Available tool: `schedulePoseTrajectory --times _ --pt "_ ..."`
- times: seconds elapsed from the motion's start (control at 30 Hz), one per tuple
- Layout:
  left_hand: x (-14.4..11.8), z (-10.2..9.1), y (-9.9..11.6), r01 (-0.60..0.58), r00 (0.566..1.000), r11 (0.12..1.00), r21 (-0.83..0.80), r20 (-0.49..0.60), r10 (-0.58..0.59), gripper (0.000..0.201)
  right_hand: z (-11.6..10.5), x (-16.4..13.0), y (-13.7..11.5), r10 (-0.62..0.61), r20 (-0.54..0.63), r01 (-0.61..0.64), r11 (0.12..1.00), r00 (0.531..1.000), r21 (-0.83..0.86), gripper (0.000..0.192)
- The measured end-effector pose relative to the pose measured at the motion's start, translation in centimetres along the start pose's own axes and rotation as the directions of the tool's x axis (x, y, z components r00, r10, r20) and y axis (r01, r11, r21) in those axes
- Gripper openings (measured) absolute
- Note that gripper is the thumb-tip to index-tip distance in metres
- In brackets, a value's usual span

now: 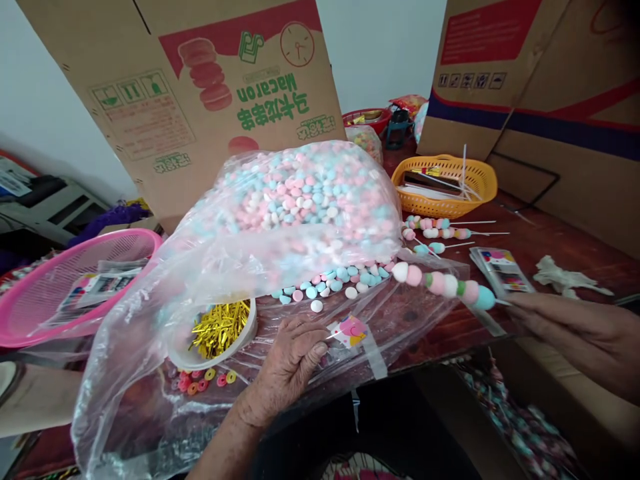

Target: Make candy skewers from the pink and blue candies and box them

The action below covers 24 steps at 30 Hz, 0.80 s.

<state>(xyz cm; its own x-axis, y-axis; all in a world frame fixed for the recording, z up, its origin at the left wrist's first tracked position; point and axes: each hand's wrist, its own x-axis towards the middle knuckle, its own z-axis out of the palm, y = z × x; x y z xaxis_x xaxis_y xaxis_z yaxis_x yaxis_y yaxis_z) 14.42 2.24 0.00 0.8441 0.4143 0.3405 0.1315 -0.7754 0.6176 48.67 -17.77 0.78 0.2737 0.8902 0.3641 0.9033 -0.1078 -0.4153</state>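
Observation:
My right hand (pixel 575 337) pinches the stick end of a skewer of marshmallow candies (pixel 445 285). White, pink, green and blue pieces are threaded on it, and it points left above the table. My left hand (pixel 287 363) is closed, thumb against fingers, at the edge of a small printed plastic packet (pixel 353 331) near the table's front. Beyond it, loose pink, blue and white candies (pixel 345 277) spill from a large clear bag of candies (pixel 305 200). A white tub (pixel 251 323) of gold twist ties (pixel 220 330) stands to the left of my left hand.
Several finished skewers (pixel 447 233) lie by a yellow basket (pixel 445 207) at the right. Flat packets (pixel 501 270) lie near a crumpled glove-like scrap (pixel 565 275). A pink basket (pixel 143 247) stands left; small ring candies (pixel 200 383) lie in front. Cardboard boxes (pixel 200 140) stand behind.

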Motion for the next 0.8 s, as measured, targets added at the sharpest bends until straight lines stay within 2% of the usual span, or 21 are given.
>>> schedulePoseTrajectory --times 0.1,0.2,0.37,0.47,0.53,0.63,0.8 --pt "0.3 -0.2 0.7 0.0 0.999 1.0 0.029 0.052 -0.002 0.024 -0.6 -0.4 -2.5 -0.178 -0.031 0.18 0.976 0.984 0.122 0.029" --pt "0.3 -0.5 1.3 0.019 0.999 0.999 0.032 0.035 -0.02 0.026 -0.1 0.1 -4.1 -0.319 -0.076 0.326 0.941 0.945 0.094 0.028" --pt "0.2 -1.0 2.1 0.042 0.993 0.993 0.111 0.103 -0.054 0.029 -0.1 0.6 -4.4 -0.482 0.005 0.481 0.875 0.876 0.05 0.027" --pt "0.3 -1.2 2.4 0.061 0.983 0.977 0.202 0.158 -0.094 0.031 -0.6 0.6 -4.0 -0.518 0.024 0.517 0.855 0.855 0.045 0.025" --pt "0.4 -1.3 2.6 0.062 0.982 0.972 0.225 0.16 -0.1 0.034 -1.0 0.5 -3.9 -0.501 0.042 0.498 0.865 0.865 0.061 0.024" --pt "0.5 -1.2 2.8 0.024 0.984 0.98 0.196 0.168 -0.058 0.036 -1.4 0.3 -4.3 -0.449 0.112 0.437 0.892 0.886 0.116 0.025" --pt "1.1 -0.5 3.6 -0.027 0.978 0.985 0.172 0.209 -0.01 0.033 -0.8 0.5 -6.1 -0.484 0.151 0.456 0.87 0.862 0.189 0.02"
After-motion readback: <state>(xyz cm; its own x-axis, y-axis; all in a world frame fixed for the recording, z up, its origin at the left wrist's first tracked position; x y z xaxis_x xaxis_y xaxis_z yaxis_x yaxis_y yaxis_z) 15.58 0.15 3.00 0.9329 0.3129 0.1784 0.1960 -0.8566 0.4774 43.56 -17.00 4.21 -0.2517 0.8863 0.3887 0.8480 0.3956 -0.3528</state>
